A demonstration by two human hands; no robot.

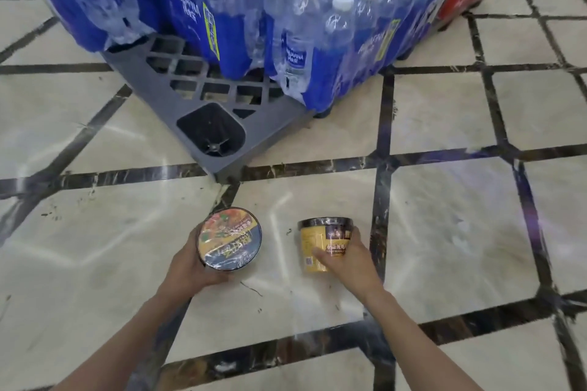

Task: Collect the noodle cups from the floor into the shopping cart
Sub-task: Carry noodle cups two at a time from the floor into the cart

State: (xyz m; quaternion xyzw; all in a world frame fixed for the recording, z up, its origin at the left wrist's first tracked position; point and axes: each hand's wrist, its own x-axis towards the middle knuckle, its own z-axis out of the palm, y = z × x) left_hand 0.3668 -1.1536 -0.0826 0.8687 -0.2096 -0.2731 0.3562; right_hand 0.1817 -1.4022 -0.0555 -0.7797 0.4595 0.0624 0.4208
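Lower centre of frame: left hand (pixel 187 267) grips noodle bowl (pixel 229 238), lid facing camera. Right hand (pixel 347 259) grips yellow noodle cup (pixel 320 241). Tiled floor (pixel 444 200) beneath; water-bottle pallet (pixel 197 98) above.

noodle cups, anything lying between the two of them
Nothing: in the head view only bare floor tile shows between the cup with the picture lid and the yellow cup.
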